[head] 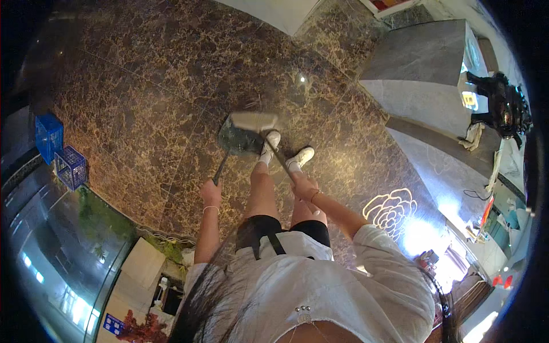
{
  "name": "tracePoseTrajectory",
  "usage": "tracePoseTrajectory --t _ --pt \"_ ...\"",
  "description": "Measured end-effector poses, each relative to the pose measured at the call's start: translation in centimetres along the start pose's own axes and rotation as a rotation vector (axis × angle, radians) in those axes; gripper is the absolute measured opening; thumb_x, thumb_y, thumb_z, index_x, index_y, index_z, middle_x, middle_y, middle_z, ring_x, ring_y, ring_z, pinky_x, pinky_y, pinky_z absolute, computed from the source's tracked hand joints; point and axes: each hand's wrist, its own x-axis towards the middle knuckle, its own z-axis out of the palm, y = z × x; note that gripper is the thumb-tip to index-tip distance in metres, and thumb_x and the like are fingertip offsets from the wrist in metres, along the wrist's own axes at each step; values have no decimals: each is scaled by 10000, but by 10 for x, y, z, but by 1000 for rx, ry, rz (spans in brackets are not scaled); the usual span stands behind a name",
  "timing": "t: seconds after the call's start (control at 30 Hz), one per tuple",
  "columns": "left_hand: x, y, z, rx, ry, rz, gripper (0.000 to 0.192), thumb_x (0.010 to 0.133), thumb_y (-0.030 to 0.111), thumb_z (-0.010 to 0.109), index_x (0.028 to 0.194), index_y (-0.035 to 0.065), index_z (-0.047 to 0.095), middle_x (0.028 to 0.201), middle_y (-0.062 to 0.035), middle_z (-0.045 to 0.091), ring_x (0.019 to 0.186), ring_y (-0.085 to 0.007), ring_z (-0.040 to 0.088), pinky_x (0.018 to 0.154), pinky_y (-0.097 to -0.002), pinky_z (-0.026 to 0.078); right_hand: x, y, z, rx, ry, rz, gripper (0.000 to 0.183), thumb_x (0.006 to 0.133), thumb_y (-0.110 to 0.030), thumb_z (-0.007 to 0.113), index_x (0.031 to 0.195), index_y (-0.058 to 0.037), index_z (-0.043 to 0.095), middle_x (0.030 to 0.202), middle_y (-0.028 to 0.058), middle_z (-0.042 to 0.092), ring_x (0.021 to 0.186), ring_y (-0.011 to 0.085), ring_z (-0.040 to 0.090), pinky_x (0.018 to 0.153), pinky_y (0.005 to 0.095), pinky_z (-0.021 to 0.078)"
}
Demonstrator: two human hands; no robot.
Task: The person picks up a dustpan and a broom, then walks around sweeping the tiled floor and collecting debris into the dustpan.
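Observation:
My left hand (211, 193) is closed round the handle of a dark long-handled dustpan (240, 139), whose pan rests on the brown patterned floor in front of my feet. In my right hand (305, 188) is the stick of a broom (254, 121). The broom's pale, slightly blurred head lies across the far edge of the pan, and its stick slants down to the right past my white shoe. Whether there is any dirt in the pan, I cannot tell.
A blue plastic crate (49, 136) and a purple-blue basket (71, 167) stand at the left, by a glass pane. Grey counter blocks (416, 55) line the right side, with a dark sculpture (499, 103) on top. A white corner (279, 13) juts in at the top.

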Motion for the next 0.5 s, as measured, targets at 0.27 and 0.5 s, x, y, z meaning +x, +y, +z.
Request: tracePoseTrajectory --t 0.27,0.5 --pt "-21 -46 40 -86 57 17 438 850 405 490 816 -23 576 693 -139 574 598 -262 554 553 -373 469 -52 4 -102 617 -501 223 514 765 -159 548 1241 -79 373 988 188 565 909 321 562 757 398 455" --pt "-55 -64 34 -630 71 -197 497 817 457 521 794 -35 588 721 -175 589 633 -296 563 588 -381 452 -55 14 -132 384 -117 106 542 780 -212 578 1245 -37 361 926 173 585 804 255 580 658 345 482"
